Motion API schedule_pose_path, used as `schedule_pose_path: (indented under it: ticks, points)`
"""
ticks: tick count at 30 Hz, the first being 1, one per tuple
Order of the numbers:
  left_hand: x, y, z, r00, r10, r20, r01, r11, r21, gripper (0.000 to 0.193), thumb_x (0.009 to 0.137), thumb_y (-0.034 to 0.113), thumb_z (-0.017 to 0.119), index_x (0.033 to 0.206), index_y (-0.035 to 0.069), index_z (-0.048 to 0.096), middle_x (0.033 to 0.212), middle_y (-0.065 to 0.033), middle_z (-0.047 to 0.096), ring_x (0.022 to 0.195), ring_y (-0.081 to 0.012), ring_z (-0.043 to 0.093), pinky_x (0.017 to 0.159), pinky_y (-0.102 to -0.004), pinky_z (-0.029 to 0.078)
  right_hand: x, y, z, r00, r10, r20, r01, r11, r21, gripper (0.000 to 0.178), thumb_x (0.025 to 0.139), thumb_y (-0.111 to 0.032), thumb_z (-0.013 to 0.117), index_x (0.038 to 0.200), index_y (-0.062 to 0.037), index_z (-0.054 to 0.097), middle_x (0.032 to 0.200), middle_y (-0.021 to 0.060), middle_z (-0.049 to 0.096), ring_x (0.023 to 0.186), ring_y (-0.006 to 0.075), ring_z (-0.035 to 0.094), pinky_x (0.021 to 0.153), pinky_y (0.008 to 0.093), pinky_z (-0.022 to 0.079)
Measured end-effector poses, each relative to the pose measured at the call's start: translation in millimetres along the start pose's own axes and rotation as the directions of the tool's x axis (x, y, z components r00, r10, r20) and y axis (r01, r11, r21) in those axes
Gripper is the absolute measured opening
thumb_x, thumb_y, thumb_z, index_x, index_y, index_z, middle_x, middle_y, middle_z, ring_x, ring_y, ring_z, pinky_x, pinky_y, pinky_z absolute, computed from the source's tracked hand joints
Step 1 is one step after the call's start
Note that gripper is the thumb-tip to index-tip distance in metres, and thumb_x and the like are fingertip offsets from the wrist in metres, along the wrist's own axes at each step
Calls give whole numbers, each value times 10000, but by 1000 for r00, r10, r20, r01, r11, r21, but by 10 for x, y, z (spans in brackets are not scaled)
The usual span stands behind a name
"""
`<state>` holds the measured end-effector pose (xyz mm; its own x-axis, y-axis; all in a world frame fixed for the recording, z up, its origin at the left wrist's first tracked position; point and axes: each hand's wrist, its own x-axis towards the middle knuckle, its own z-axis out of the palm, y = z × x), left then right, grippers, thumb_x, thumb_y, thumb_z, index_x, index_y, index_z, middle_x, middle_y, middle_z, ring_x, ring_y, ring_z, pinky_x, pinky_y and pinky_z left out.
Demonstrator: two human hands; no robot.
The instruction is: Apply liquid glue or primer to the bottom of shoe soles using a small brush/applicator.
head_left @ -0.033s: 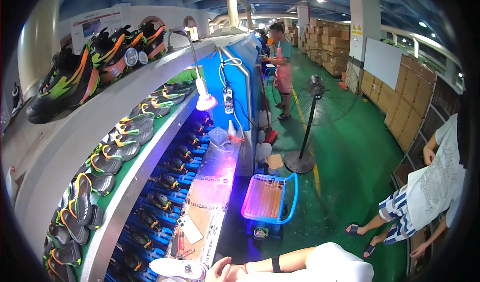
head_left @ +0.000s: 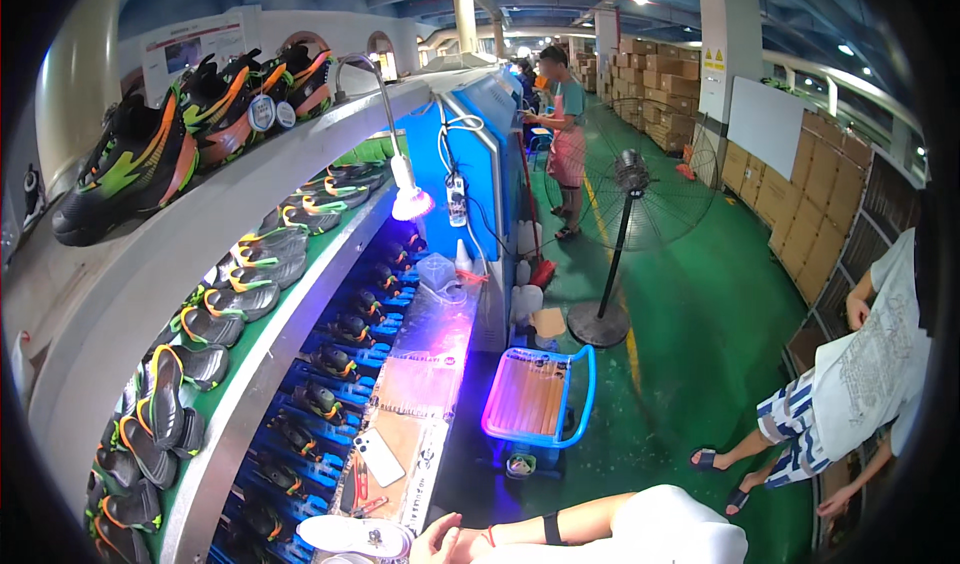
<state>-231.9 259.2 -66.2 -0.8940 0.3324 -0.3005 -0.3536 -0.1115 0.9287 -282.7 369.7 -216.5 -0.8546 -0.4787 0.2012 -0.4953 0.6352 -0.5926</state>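
Observation:
My right forearm, with a black band and a red cord at the wrist, comes in from the white sleeve [head_left: 650,529] at the lower edge. At its end is my right hand [head_left: 438,541], cut off by the frame, so its grip is hidden. Just left of it on the bench lies a white shoe-shaped piece [head_left: 355,536]. My left hand cannot be made out. A white phone [head_left: 380,457] rests on the bench top [head_left: 410,434], beside a red-handled tool [head_left: 361,479].
Dark shoe parts [head_left: 320,399] sit on blue holders left of the bench. Sandals [head_left: 243,301] line a green shelf above; sneakers [head_left: 150,164] top the frame. A blue-framed stool [head_left: 528,394], a standing fan [head_left: 632,179] and two people [head_left: 850,374] are to the right.

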Motion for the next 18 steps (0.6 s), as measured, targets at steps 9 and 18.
schedule_pose_path:
  ticks: [9,18]
  points:
    - [150,-118,-41,982,-187,1,176,923,-342,421,990,291,443,1337,54,419,1168,-114,524,1010,-163,529,845,-309,467,-272,249,397,982,128,-136,-139,987,-79,222,882,-137,499,723,-55,632,681,101,574,633,276,560,591,375,454]
    - [-11,7,293,993,106,-47,-105,994,10,368,940,153,485,1283,19,462,1181,-159,543,1077,-230,539,924,-334,430,-5,-528,-1159,874,-15,485,-119,963,244,198,849,-145,487,937,-10,603,903,173,630,854,305,625,728,393,489]
